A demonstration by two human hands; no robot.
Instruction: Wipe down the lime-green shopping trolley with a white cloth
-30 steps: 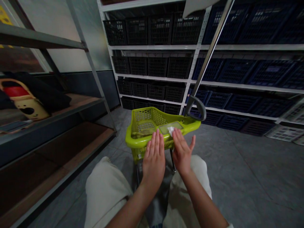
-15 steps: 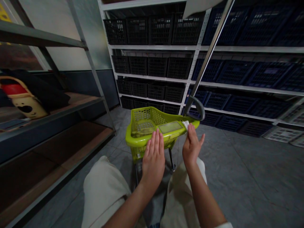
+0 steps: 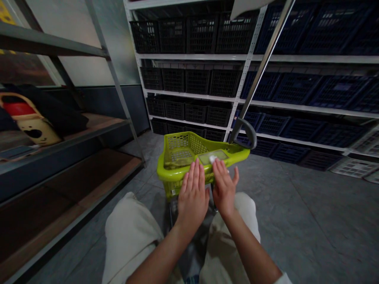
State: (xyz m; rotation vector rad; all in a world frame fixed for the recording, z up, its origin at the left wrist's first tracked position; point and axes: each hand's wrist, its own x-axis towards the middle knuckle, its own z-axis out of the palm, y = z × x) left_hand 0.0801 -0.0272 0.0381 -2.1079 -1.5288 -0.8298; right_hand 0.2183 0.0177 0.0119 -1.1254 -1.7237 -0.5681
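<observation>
A lime-green shopping basket cart (image 3: 174,173) with a perforated tub stands between my knees. My left hand (image 3: 193,193) lies on its near rim, fingers straight and side by side, holding nothing. Under the fingertips of my right hand (image 3: 225,188) is a small white cloth or tissue (image 3: 212,158), mostly hidden, pressed against the pale clear panel (image 3: 220,155) on the rim. My right thumb sticks out to the side. A grey loop handle (image 3: 248,134) joins the cart's right end to a slanted metal pole (image 3: 266,59).
White shelving (image 3: 192,56) with several rows of black crates (image 3: 197,81) and blue crates (image 3: 296,88) fills the back. On the left, a metal rack (image 3: 115,123) holds a cream-and-red bag-like item (image 3: 40,130) and dark cloth. Grey floor tiles surround the cart.
My right hand has slid left along the rim with the white cloth, from near the grey handle onto the clear panel. My left hand stays on the rim.
</observation>
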